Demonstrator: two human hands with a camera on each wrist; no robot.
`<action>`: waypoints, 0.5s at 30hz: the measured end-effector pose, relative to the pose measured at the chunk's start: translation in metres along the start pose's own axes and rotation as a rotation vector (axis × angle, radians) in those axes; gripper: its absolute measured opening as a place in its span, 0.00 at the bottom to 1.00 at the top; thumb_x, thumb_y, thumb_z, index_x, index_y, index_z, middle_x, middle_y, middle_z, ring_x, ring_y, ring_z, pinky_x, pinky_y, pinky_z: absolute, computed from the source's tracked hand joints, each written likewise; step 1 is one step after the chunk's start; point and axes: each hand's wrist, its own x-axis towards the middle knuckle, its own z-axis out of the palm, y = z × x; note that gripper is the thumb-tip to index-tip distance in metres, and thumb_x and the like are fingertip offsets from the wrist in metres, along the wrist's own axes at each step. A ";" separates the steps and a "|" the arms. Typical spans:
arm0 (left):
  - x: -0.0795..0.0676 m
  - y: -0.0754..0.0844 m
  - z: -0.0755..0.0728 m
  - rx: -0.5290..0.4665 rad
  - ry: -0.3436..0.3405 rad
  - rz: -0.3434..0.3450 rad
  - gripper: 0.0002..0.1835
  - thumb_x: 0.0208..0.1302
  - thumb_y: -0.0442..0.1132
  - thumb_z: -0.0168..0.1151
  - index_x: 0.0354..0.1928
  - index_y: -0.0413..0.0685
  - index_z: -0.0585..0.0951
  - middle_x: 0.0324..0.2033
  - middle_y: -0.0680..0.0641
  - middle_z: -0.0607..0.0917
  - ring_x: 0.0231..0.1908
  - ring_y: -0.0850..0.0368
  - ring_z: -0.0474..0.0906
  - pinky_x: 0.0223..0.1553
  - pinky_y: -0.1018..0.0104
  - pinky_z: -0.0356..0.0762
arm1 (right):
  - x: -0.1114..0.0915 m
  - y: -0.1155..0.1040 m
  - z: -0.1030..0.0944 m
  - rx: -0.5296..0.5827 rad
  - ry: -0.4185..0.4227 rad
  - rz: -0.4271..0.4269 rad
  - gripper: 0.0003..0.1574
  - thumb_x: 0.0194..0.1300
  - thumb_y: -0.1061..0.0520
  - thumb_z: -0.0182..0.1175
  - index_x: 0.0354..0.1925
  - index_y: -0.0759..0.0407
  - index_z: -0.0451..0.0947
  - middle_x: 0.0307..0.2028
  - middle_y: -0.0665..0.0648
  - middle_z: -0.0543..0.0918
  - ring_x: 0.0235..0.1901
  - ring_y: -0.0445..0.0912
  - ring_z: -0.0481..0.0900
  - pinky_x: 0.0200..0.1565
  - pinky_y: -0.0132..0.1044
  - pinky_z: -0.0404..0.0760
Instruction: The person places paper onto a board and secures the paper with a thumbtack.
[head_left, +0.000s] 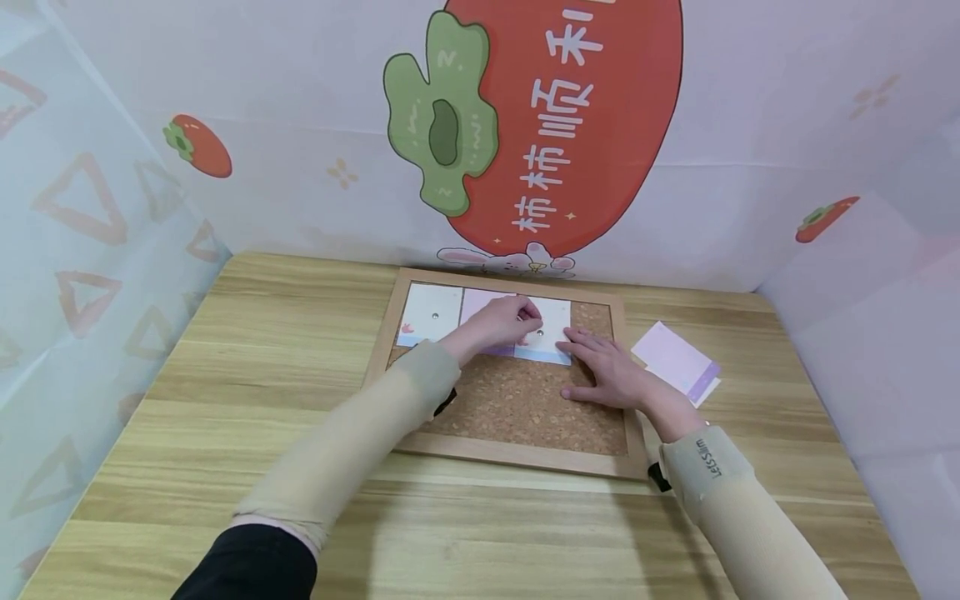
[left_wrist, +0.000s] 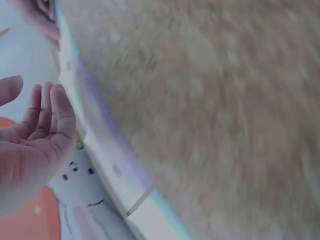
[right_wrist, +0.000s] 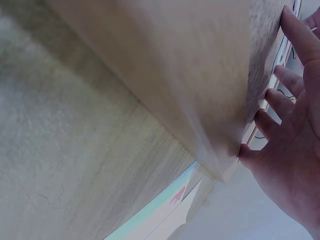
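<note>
Three note cards lie in a row along the top of a framed corkboard [head_left: 525, 408]: a white card [head_left: 429, 304] at the left, a lilac card [head_left: 478, 300] in the middle and another white card [head_left: 557, 317] at the right. A small round tack [head_left: 435, 316] sits on the left card, and a similar tack [head_left: 540, 332] on the right one. My left hand [head_left: 498, 323] hovers over the middle and right cards, fingers loosely bent near the right tack. Nothing shows between thumb and fingers of the left hand [left_wrist: 42, 135] in the left wrist view. With fingers spread, my right hand [head_left: 611, 371] rests at the right card's edge and on the cork.
Loose cards [head_left: 675, 358], a lilac one over a white one, lie on the wooden table [head_left: 277, 333] right of the board. The board's wooden frame [head_left: 517, 454] stands up around the cork. A printed backdrop [head_left: 300, 200] rises behind the table.
</note>
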 end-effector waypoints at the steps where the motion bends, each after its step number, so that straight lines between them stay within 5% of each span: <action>1: -0.003 0.000 -0.003 0.017 0.000 0.022 0.16 0.73 0.50 0.57 0.55 0.51 0.79 0.47 0.50 0.83 0.44 0.57 0.79 0.53 0.60 0.79 | 0.000 0.000 0.000 0.000 0.000 0.000 0.48 0.62 0.43 0.69 0.72 0.62 0.64 0.76 0.66 0.58 0.76 0.64 0.54 0.72 0.69 0.54; 6: -0.022 -0.004 -0.019 0.128 -0.040 0.108 0.16 0.71 0.47 0.60 0.55 0.48 0.79 0.51 0.48 0.84 0.51 0.54 0.79 0.58 0.58 0.78 | 0.000 0.000 0.000 0.003 -0.005 0.005 0.48 0.62 0.43 0.69 0.72 0.61 0.64 0.77 0.67 0.58 0.76 0.65 0.54 0.72 0.70 0.53; 15: -0.064 -0.037 -0.040 0.340 -0.074 0.138 0.23 0.71 0.48 0.59 0.63 0.47 0.77 0.62 0.44 0.79 0.65 0.48 0.73 0.68 0.49 0.71 | 0.000 0.000 0.000 0.007 -0.015 0.009 0.49 0.63 0.44 0.68 0.73 0.62 0.62 0.77 0.67 0.56 0.77 0.65 0.52 0.72 0.69 0.52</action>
